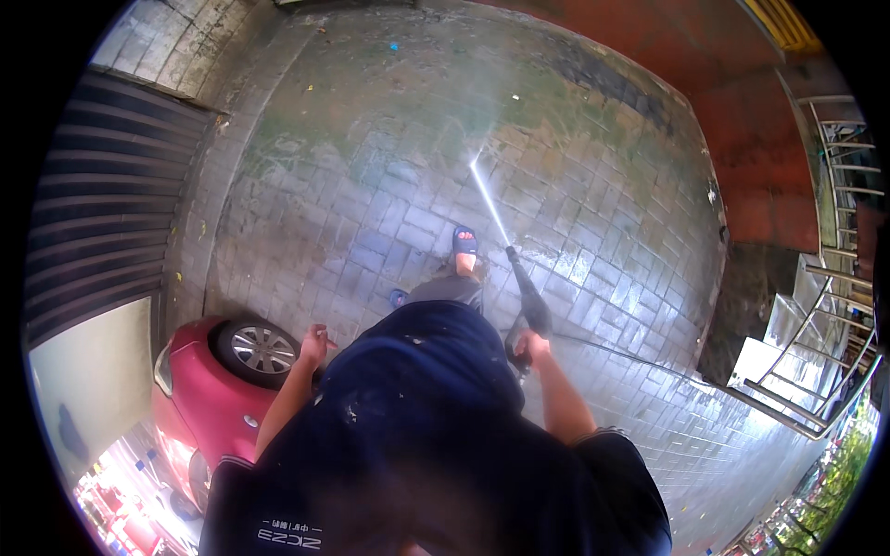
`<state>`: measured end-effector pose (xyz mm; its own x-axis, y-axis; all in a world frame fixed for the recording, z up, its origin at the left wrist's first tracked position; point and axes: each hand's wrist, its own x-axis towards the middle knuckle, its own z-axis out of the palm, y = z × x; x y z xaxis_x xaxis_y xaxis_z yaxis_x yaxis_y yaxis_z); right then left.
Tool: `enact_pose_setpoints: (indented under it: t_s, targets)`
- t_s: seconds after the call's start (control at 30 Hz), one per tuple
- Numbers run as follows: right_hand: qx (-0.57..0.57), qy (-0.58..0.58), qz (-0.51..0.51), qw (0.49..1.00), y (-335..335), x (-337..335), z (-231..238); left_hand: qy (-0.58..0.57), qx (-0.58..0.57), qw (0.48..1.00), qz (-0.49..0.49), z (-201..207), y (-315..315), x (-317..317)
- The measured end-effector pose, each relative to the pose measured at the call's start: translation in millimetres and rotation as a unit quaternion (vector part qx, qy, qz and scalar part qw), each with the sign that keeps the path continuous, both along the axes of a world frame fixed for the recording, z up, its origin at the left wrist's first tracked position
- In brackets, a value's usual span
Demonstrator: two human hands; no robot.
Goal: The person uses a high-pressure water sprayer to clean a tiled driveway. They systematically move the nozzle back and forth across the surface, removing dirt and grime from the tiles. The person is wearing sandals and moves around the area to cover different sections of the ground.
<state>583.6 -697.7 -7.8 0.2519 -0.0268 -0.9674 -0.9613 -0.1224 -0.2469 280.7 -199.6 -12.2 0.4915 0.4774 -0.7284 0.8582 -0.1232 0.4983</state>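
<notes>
Beyond your right fingers (532, 344), curled round the spray gun (532, 306), near paving (394, 222) appears washed, green grime (371, 116) left past the jet (489, 196); left fingers (319, 334): cannot tell whether pinching.

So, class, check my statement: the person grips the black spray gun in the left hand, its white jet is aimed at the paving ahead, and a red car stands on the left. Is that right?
Not quite: the head view shows the black spray gun in the right hand. Its white jet is aimed at the paving ahead, and a red car stands on the left.
</notes>
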Motion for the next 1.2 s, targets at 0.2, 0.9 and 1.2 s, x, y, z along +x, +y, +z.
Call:
enact_pose_setpoints:
  t_s: [0.2,0.9,1.2]
  targets:
    - [0.012,0.021,-0.004,1.0,2,28,-13,0.026,-0.049,0.994,0.098,22,-10,47]
    - [-0.043,-0.01,0.027,0.999,15,151,-24,0.043,0.018,0.999,-0.011,35,-50,163]
    - [-0.099,-0.008,-0.026,0.995,3,129,-1,-0.015,0.0,0.999,-0.034,18,-65,200]
